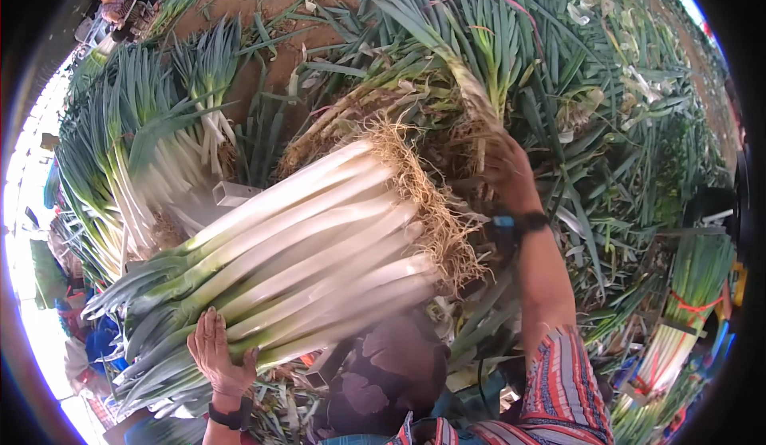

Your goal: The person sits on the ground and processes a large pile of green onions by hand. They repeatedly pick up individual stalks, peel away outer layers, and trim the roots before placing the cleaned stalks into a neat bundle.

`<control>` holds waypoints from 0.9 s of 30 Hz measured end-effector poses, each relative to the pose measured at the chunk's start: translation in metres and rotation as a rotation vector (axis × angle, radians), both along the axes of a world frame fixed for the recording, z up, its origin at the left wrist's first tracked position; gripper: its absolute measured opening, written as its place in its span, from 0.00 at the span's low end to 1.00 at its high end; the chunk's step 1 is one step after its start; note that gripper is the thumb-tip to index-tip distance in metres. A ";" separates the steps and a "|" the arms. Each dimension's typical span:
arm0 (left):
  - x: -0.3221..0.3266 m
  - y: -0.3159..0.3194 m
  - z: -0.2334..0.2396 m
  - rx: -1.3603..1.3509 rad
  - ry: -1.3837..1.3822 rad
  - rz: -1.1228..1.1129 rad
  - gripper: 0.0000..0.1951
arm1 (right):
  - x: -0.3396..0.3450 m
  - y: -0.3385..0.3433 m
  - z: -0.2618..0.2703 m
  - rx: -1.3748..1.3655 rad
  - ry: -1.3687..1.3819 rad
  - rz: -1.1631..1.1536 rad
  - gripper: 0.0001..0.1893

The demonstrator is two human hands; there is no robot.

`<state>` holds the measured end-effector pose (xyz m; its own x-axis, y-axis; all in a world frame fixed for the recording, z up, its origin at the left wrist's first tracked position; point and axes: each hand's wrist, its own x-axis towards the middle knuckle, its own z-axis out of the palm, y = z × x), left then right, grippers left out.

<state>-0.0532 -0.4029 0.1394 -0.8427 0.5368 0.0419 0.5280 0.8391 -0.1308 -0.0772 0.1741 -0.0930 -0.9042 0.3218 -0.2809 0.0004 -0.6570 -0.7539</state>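
Note:
Before me lies a thick row of Welsh onions (311, 229), white shafts side by side, with tangled tan roots (440, 223) towards the right. My left hand (221, 352) rests on their green ends, fingers extended and thumb apart. Beyond the roots, my right hand (505, 163) is closed around the lower end of a long Welsh onion stalk (464, 80); the hand is blurred and its fingertips are partly hidden. That stalk has a dirty, brownish outer skin, and its green leaves point away from me.
More Welsh onions (137, 151) stand at the left beside a square metal tube end (235, 193). Loose leaves (622, 145) cover the right side. A bundle tied with red bands (685, 313) lies at far right. My patterned knee (389, 373) is below; another person (122, 8) is at upper left.

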 end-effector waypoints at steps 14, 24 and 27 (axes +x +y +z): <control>0.001 0.081 0.059 1.061 -0.378 0.051 0.23 | 0.284 -0.123 0.120 -0.769 0.166 -0.312 0.16; 0.055 0.375 -0.044 1.196 -1.061 -0.365 0.22 | 0.390 -0.214 0.195 0.034 0.035 -0.629 0.10; 0.067 0.394 -0.119 1.070 -0.988 -0.316 0.21 | 0.444 -0.260 0.197 -0.374 -0.035 -0.465 0.11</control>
